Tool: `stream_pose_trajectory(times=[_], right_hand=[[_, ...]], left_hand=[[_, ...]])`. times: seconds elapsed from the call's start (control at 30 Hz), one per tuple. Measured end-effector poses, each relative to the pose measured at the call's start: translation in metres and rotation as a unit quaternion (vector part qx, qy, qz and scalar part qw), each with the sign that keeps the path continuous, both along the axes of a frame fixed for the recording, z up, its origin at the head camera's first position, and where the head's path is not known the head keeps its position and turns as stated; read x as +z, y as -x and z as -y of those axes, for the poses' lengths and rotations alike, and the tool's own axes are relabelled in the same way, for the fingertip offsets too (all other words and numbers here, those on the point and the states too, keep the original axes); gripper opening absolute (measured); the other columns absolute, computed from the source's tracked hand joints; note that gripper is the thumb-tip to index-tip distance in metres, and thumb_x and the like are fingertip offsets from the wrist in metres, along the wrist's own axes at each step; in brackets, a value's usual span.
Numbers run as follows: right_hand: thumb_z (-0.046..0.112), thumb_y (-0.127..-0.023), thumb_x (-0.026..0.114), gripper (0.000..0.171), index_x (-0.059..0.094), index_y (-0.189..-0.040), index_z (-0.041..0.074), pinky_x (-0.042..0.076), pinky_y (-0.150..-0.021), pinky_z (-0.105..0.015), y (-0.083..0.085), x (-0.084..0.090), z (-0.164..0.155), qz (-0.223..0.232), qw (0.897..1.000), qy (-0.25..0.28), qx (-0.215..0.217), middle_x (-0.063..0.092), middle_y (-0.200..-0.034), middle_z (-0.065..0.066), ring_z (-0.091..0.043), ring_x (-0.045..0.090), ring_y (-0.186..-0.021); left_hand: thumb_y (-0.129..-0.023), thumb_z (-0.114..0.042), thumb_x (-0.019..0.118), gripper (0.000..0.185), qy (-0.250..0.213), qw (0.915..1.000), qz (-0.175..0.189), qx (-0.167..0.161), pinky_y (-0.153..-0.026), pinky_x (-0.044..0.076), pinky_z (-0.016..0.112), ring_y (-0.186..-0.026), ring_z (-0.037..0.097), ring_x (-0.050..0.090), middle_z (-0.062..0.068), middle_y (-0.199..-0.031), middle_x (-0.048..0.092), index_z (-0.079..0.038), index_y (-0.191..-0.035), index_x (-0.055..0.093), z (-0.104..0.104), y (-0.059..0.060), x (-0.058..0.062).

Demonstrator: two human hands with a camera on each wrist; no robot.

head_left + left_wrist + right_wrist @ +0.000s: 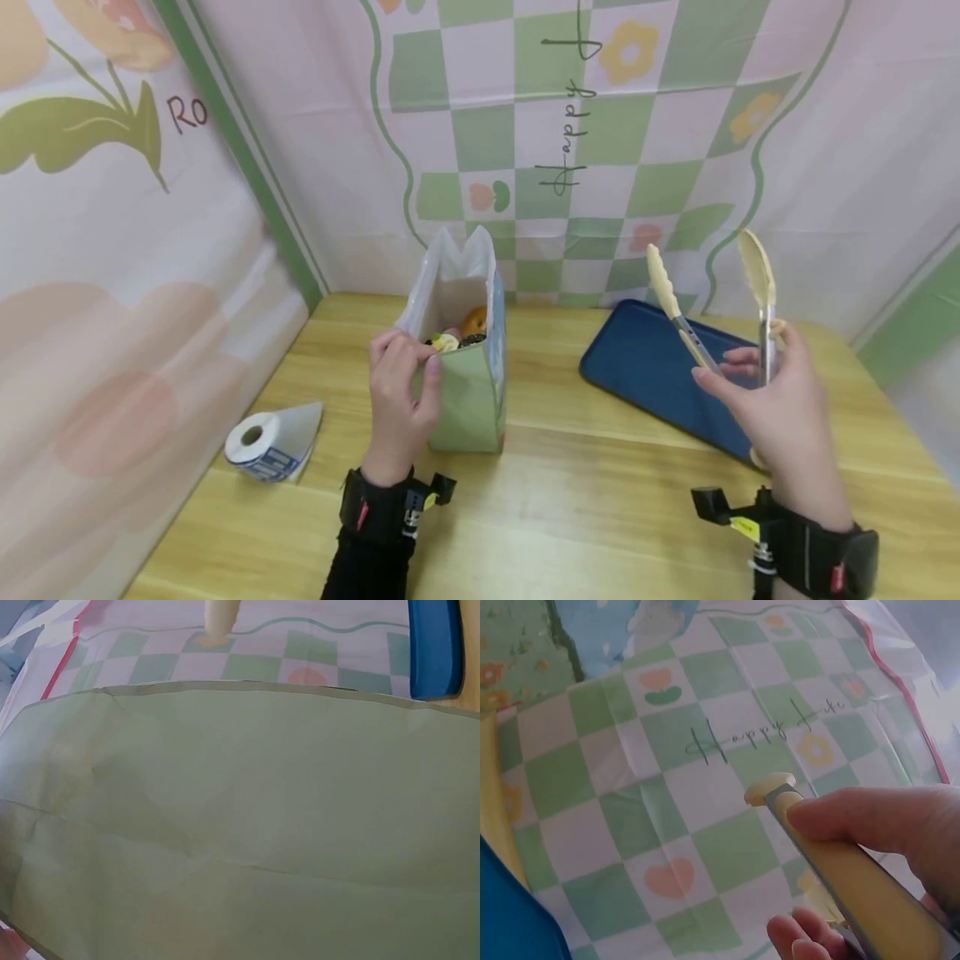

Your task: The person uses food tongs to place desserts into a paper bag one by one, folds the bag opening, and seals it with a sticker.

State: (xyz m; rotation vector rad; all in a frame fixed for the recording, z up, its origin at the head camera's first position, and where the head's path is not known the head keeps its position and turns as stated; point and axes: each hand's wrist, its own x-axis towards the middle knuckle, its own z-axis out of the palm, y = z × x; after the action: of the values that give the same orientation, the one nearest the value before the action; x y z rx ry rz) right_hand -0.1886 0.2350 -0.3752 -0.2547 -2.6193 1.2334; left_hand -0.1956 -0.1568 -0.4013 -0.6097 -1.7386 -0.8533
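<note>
Right hand (780, 408) gripped cream tongs (720, 308), tips raised | blue tray (645, 367) just beyond it | left hand (397, 392) pinched green bag (468, 400) rim.

A green paper bag (471, 400) stands upright on the tabletop (570, 500), its mouth open and lined with a white plastic bag (442, 275) whose edges rise above the rim. Inside, small food pieces show at the top, among them an orange round one (474, 320). The left hand (397, 392) grips the bag's near rim. A pair of cream-tipped tongs (720, 308) is held upright in the right hand (772, 400), its two arms spread apart, tips pointing up, well to the right of the bag.
</note>
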Motion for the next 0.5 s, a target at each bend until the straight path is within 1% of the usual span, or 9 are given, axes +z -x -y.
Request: stream_pose_trajectory(times=[0.03, 0.13, 0.2, 0.23, 0.27, 0.37, 0.43, 0.47, 0.5], right_hand=[[0.046, -0.077, 0.080, 0.098, 0.018, -0.152, 0.033, 0.043, -0.069, -0.021, 0.001, -0.001, -0.003, 0.004, 1.000, 0.008, -0.003, 0.054, -0.107, 0.017, 0.011, 0.053, -0.087], [0.047, -0.078, 0.079, 0.085, 0.028, -0.144, 0.033, 0.049, -0.063, -0.024, 0.001, -0.005, -0.012, 0.017, 0.999, 0.037, -0.021, 0.054, -0.104, 0.017, 0.008, 0.059, -0.081], [0.049, -0.077, 0.079, 0.079, 0.033, -0.138, 0.029, 0.052, -0.060, -0.027, 0.002, -0.007, -0.018, 0.022, 0.998, 0.051, -0.038, 0.055, -0.104, 0.014, 0.004, 0.063, -0.075], [0.050, -0.076, 0.079, 0.079, 0.034, -0.137, 0.027, 0.053, -0.060, -0.028, 0.002, -0.008, -0.022, 0.027, 0.997, 0.056, -0.049, 0.055, -0.103, 0.014, 0.004, 0.063, -0.074], [0.051, -0.075, 0.079, 0.081, 0.034, -0.138, 0.026, 0.052, -0.059, -0.027, 0.002, -0.008, -0.025, 0.029, 0.996, 0.056, -0.058, 0.056, -0.107, 0.009, 0.004, 0.063, -0.074], [0.052, -0.073, 0.081, 0.095, 0.030, -0.148, 0.023, 0.051, -0.059, -0.024, 0.002, -0.008, -0.036, 0.023, 0.996, 0.034, -0.078, 0.051, -0.113, 0.010, 0.009, 0.056, -0.077], [0.054, -0.072, 0.081, 0.101, 0.027, -0.151, 0.023, 0.048, -0.058, -0.022, 0.001, -0.005, -0.042, 0.021, 0.996, 0.012, -0.088, 0.050, -0.112, 0.013, 0.012, 0.051, -0.078], [0.055, -0.071, 0.081, 0.097, 0.031, -0.149, 0.024, 0.048, -0.057, -0.022, 0.000, -0.004, -0.045, 0.020, 0.996, 0.002, -0.091, 0.051, -0.110, 0.013, 0.011, 0.050, -0.078], [0.056, -0.071, 0.081, 0.094, 0.035, -0.146, 0.023, 0.047, -0.057, -0.023, 0.000, -0.003, -0.047, 0.022, 0.995, -0.005, -0.094, 0.051, -0.105, 0.016, 0.009, 0.050, -0.077]], left_hand=[[-0.101, -0.025, 0.047, 0.033, 0.000, 1.0000, -0.001, 0.001, -0.092, 0.037, 0.044, -0.074, 0.021, 0.049, 0.005, -0.071, 0.052, -0.004, -0.077, 0.058, 0.000, 0.000, 0.000], [-0.101, -0.025, 0.047, 0.034, 0.000, 1.0000, -0.003, 0.002, -0.092, 0.037, 0.044, -0.074, 0.021, 0.049, 0.005, -0.071, 0.052, -0.004, -0.077, 0.057, 0.000, -0.001, 0.000], [-0.101, -0.026, 0.047, 0.035, 0.000, 1.0000, -0.002, 0.004, -0.092, 0.037, 0.044, -0.074, 0.022, 0.049, 0.005, -0.071, 0.051, -0.004, -0.077, 0.057, 0.000, -0.001, 0.000], [-0.101, -0.026, 0.047, 0.035, 0.000, 1.0000, -0.002, 0.004, -0.092, 0.037, 0.044, -0.074, 0.022, 0.049, 0.006, -0.071, 0.051, -0.004, -0.077, 0.057, 0.000, -0.001, 0.000], [-0.101, -0.026, 0.047, 0.035, -0.001, 1.0000, -0.003, 0.003, -0.092, 0.037, 0.044, -0.075, 0.022, 0.049, 0.006, -0.071, 0.051, -0.004, -0.077, 0.057, 0.000, -0.002, 0.000], [-0.101, -0.026, 0.047, 0.035, -0.003, 1.0000, -0.007, 0.001, -0.092, 0.037, 0.044, -0.075, 0.023, 0.050, 0.006, -0.070, 0.051, -0.003, -0.076, 0.057, -0.001, -0.002, 0.000], [-0.101, -0.025, 0.047, 0.035, -0.005, 0.9999, -0.011, -0.001, -0.092, 0.037, 0.044, -0.074, 0.022, 0.050, 0.005, -0.070, 0.051, -0.004, -0.076, 0.057, -0.002, -0.001, 0.001], [-0.101, -0.025, 0.047, 0.035, -0.007, 0.9999, -0.013, -0.001, -0.091, 0.037, 0.044, -0.074, 0.023, 0.050, 0.005, -0.070, 0.051, -0.003, -0.075, 0.057, -0.002, -0.001, 0.001], [-0.101, -0.025, 0.047, 0.035, -0.008, 0.9999, -0.014, -0.001, -0.091, 0.037, 0.044, -0.074, 0.023, 0.050, 0.006, -0.070, 0.051, -0.003, -0.075, 0.057, -0.002, -0.001, 0.001]])
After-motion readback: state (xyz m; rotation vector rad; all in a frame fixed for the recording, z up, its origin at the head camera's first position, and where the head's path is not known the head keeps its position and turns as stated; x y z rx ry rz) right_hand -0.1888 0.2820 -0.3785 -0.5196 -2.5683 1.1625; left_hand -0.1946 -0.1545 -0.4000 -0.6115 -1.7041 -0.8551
